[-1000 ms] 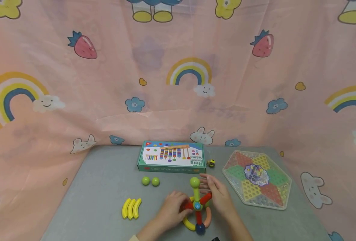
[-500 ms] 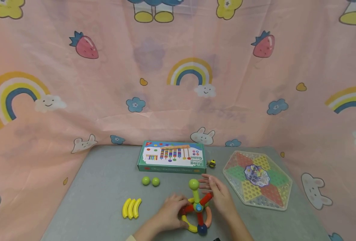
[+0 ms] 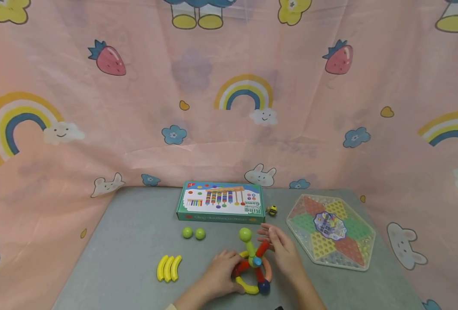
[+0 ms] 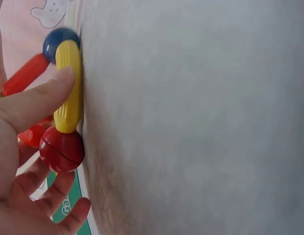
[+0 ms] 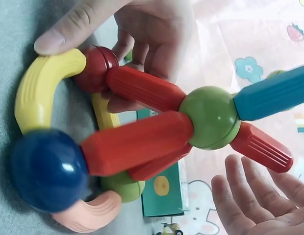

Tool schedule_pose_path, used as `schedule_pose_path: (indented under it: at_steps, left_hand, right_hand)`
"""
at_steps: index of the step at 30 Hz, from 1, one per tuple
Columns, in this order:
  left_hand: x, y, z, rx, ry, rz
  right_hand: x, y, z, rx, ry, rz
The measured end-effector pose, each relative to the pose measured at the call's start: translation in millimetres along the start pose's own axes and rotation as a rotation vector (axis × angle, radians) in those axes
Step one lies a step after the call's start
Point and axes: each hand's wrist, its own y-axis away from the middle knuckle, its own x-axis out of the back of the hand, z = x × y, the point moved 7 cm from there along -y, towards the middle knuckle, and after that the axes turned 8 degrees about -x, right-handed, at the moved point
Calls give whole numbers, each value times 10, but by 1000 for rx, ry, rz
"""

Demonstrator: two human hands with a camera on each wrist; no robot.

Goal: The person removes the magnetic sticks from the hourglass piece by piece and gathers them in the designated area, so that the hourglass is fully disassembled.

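Observation:
A ball-and-rod building toy stands on the table, with red rods (image 5: pixel 137 142) meeting at a green hub ball (image 5: pixel 211 117). Around its base run yellow (image 5: pixel 37 93) and pink (image 5: pixel 90 213) curved rods, joined by a dark blue ball (image 3: pixel 264 287) and others. A blue rod (image 5: pixel 274 93) sticks out from the hub; a long light-green rod topped by a green ball (image 3: pixel 245 234) leans up and away. My left hand (image 3: pixel 222 273) grips the base, thumb (image 4: pixel 63 81) on a yellow curved rod, fingers behind the dark red ball (image 4: pixel 62 149). Beside a red rod, my right hand (image 3: pixel 285 254) has loosely extended fingers, holding nothing.
Three yellow curved rods (image 3: pixel 168 269) lie left of my left hand. Two green balls (image 3: pixel 193 233) sit behind them, before a Ring Game box (image 3: pixel 221 202). A small bee toy (image 3: pixel 272 210) is beside the box; a hexagonal game board (image 3: pixel 331 232) lies at the right.
The toy has turned in my left hand: its top green ball has shifted left, the dark blue ball right and slightly up. My right hand stays nearly in place.

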Motion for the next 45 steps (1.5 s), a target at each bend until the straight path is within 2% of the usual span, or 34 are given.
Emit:
schedule_pose_path:
  at_steps: [9, 16, 20, 23, 26, 29, 31, 33, 36, 38, 41, 45]
  left_hand:
    - [-19, -20, 21, 42, -23, 72]
    - [-42, -68, 128, 20, -160, 103]
    - [-55, -83, 177, 22, -160, 109]
    - [-56, -81, 191, 13, -114, 101]
    - [-21, -62, 135, 28, 19, 88]
    - [133, -30, 40, 71, 168, 111]
    - [324, -16, 23, 67, 203, 162]
    - [551, -9, 84, 6, 216, 235]
    - [851, -19, 284, -163, 209, 322]
    - [981, -32, 432, -270, 181, 343]
    - [1061, -71, 594, -359, 73, 327]
    - [1055, -128, 688, -378, -27, 277]
  right_hand:
    - [-15, 0, 10, -4, -5, 10]
    - [-36, 12, -1, -9, 22, 13]
    - [-38, 12, 2, -24, 33, 17]
    - [-40, 5, 12, -30, 40, 19]
    - [-38, -4, 23, -43, 45, 22]
    - [-37, -9, 17, -45, 40, 22]
    - [-39, -10, 6, -38, 32, 16]
    - [-45, -9, -3, -27, 23, 8]
    - [-50, -16, -2, -19, 17, -1]
    - [-51, -21, 2, -15, 10, -8]
    - [-53, -30, 5, -11, -1, -17]
    - [-61, -38, 14, -18, -6, -22]
